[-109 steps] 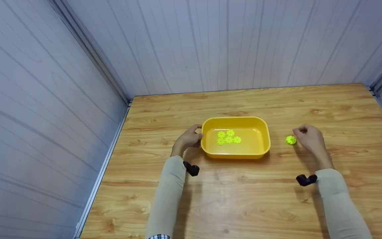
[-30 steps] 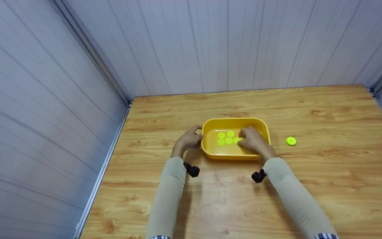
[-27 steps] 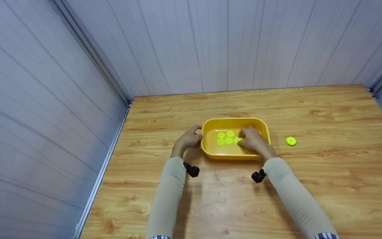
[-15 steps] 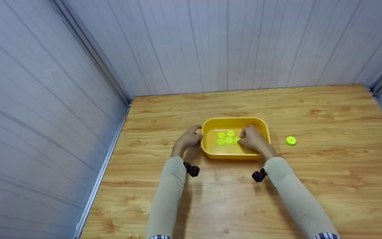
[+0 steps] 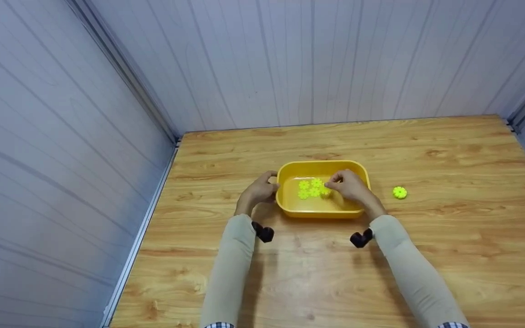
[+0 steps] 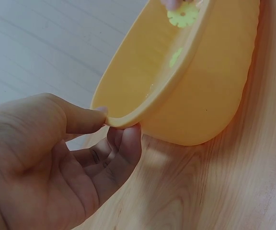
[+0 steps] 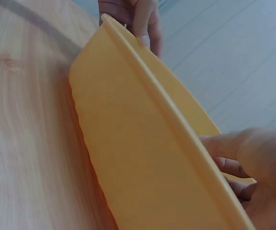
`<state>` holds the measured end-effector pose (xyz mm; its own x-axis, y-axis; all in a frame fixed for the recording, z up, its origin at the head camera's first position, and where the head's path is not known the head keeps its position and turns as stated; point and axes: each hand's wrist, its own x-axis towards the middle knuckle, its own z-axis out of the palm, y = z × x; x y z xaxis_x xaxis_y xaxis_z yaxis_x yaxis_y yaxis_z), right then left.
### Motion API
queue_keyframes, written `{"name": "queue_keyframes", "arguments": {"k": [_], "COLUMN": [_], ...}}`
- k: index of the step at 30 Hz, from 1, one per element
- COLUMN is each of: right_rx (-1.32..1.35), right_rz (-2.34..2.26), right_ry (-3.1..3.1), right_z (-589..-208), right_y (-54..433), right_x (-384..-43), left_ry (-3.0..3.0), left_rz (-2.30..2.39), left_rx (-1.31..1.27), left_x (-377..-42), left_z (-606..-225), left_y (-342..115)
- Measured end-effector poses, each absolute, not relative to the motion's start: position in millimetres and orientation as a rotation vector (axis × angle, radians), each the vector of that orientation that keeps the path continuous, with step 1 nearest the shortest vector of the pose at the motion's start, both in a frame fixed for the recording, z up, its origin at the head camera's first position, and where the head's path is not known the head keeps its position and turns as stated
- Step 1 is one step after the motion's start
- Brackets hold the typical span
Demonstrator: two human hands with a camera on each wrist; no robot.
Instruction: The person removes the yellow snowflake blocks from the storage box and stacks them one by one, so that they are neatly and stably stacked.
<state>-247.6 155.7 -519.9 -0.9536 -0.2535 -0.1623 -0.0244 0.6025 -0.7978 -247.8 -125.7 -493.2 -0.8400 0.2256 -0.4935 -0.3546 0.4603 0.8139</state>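
Note:
My left hand [image 5: 259, 190] pinches the left end of a yellow plastic basin [image 5: 321, 215], thumb over the rim and fingers beneath it. Inside the basin, my right hand [image 5: 350, 186] pinches a yellow-green notched interlocking disc [image 5: 325, 191] between thumb and fingertips. The left wrist view shows this disc [image 6: 182, 17] tilted, with a small hole at its middle. Several more such discs [image 5: 304, 194] lie flat on the basin floor, left of my right hand. In the right wrist view the basin wall [image 7: 123, 124] hides the discs and part of the right fingers.
To the right of the basin, a yellow-green flower-shaped piece [image 5: 399, 192], thicker-looking than a single disc, lies on the wooden table [image 5: 308, 269]. Pale panelled walls [image 5: 262, 64] close off the back and the left side.
My right hand has gone from beside the piece on the table into the basin, then taken hold of the rightmost disc and lifted it slightly. My left hand keeps its grip.

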Motion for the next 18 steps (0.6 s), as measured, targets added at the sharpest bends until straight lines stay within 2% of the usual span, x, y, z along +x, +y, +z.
{"name": "queue_keyframes", "arguments": {"k": [18], "right_rx": [-0.229], "right_rz": [-1.528], "right_ry": [2.47], "right_z": [-501.1], "right_y": [168.6], "right_x": [-241.3], "left_ry": [2.133], "left_rz": [1.424], "left_rx": [-0.103], "left_x": [-247.4], "left_z": [-494.2], "left_y": [-125.1]}}
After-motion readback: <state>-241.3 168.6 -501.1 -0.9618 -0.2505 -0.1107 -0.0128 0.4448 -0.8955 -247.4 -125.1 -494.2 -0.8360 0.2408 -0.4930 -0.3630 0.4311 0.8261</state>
